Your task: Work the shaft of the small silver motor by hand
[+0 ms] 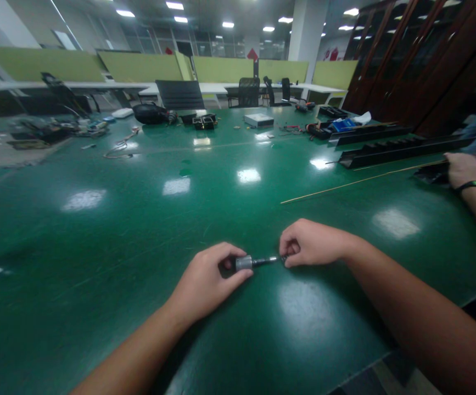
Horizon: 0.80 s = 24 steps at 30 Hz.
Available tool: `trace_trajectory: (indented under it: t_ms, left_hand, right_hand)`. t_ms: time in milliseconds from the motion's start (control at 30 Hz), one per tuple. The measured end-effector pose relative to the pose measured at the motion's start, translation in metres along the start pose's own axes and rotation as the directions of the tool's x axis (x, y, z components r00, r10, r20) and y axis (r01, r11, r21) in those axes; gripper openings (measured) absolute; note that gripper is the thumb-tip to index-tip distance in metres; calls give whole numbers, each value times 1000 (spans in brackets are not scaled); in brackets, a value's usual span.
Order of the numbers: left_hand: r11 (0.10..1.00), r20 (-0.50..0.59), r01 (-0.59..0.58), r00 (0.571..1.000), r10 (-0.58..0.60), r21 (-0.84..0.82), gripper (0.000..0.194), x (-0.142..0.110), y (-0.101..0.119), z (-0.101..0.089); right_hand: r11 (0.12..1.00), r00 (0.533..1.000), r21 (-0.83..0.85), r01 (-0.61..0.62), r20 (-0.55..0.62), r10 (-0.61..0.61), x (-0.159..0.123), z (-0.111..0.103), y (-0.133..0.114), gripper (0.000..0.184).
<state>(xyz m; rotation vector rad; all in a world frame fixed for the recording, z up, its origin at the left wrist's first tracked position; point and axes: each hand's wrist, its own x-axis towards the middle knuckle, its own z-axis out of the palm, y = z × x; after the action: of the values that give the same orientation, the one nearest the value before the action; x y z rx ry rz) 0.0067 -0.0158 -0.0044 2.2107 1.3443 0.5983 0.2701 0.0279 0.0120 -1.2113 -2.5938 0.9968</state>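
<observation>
My left hand (207, 277) grips a short silver-grey metal cylinder (244, 263) between thumb and fingers, low over the green tabletop (205, 214). From the cylinder's right end a thin dark shaft (262, 261) with a bright metal tip points toward my right hand (318, 242). The fingers of my right hand are closed in a pinch on a small dark piece (284, 258) just beyond that tip. Its kind is too small to make out, and the fingers cover part of it. I cannot tell whether the piece touches the tip.
At the right, another person's hand (464, 170) with a wristband rests by long black channels (402, 151). A thin yellowish rod (336, 186) lies beyond my right hand. Farther back are a silver box (258, 120), a blue packet (343, 125), a cable (118, 148) and assorted parts.
</observation>
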Motion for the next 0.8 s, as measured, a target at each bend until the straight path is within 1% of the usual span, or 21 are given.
trace_trajectory:
  t_ms: [67,133,267,433,800]
  left_hand:
    - [1000,0,0,1000,0,-6,23,0,0,0]
    - [1000,1,-1,1000,1,-4,23,1,-1,0]
    - [1000,8,-5,1000,5,1,23,1,-2,0]
    - [1000,13,-4,1000,4,1,23,1,-2,0]
    - [1000,2,-19,1000,19,-17,22,1,0,-1]
  right_hand:
    - [999,999,11,-42,20,41,-2,-5,4,17]
    - [998,998,25,-57,20,57,-2,-6,6,18]
    - [997,999,55,-45,-6,45,1,-2,2,18]
    - [997,1000,73,-20,4,19,2,0,-4,21]
    - [994,1000,103,-27,-7,28,3,0,-3,22]
